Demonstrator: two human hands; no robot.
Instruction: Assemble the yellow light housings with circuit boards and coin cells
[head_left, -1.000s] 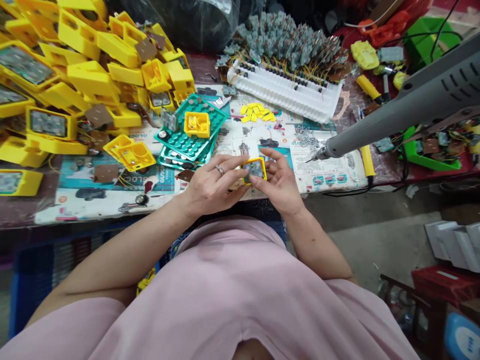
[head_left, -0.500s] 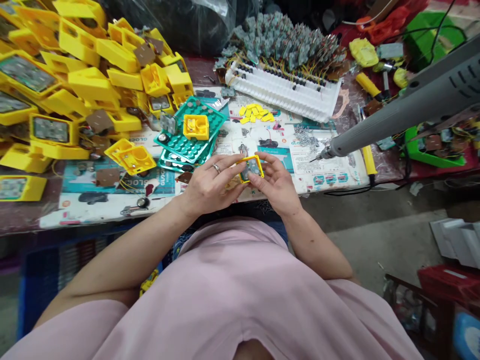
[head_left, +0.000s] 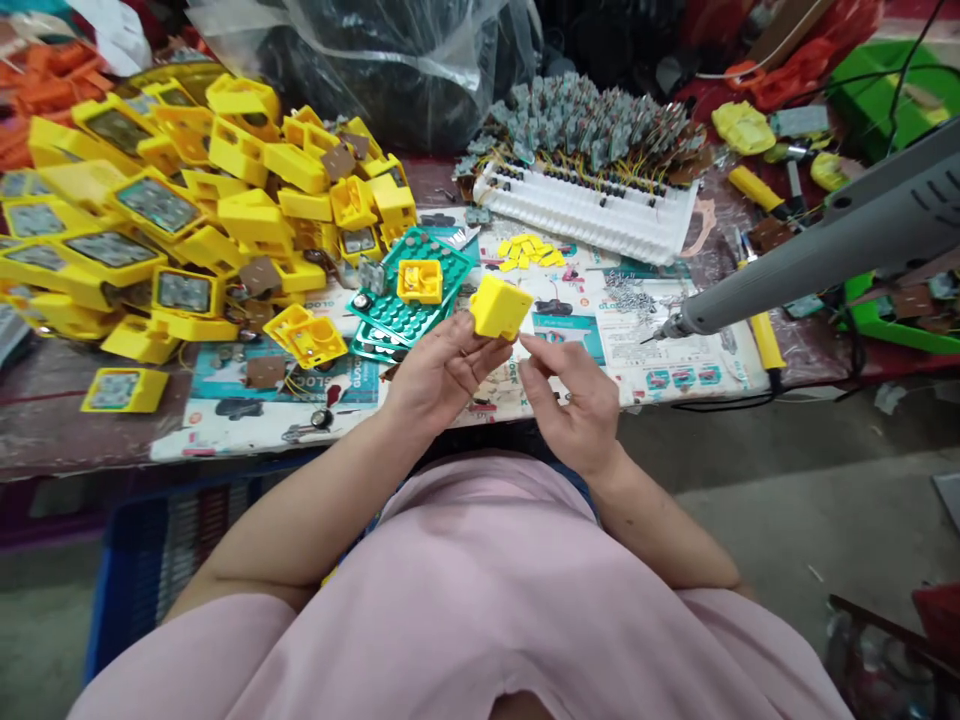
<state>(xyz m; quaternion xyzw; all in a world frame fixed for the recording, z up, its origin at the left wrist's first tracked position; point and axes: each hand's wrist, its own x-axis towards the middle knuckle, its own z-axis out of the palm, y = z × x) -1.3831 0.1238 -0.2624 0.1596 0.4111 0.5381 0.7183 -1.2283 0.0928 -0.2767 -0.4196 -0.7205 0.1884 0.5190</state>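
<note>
Between the thumb and fingers of my left hand [head_left: 439, 370] is a small yellow plastic case [head_left: 502, 306], its plain closed side facing up. My right hand [head_left: 576, 400] is just right of the case, fingers half curled, with thumb and forefinger apart and nothing visible between them. Behind the left hand, another yellow case [head_left: 420, 282] with an open hollow rests on a stack of green trays [head_left: 397, 315] with round pockets. Small yellow plastic pieces [head_left: 531, 250] lie beyond my hands.
A heap of yellow cases [head_left: 247, 215] fills the left. Wired circuit boards [head_left: 592, 120] stand along a white ribbed rack [head_left: 585, 212] at the back. A grey electric screwdriver [head_left: 795, 240] reaches in from the right, its tip near loose screws [head_left: 626, 290]. A clear plastic bag [head_left: 390, 70] sits behind.
The case has been turned over: its framed face with a grey insert showed before, now its plain yellow side. My right hand has let go and moved off to the right. The view has shifted.
</note>
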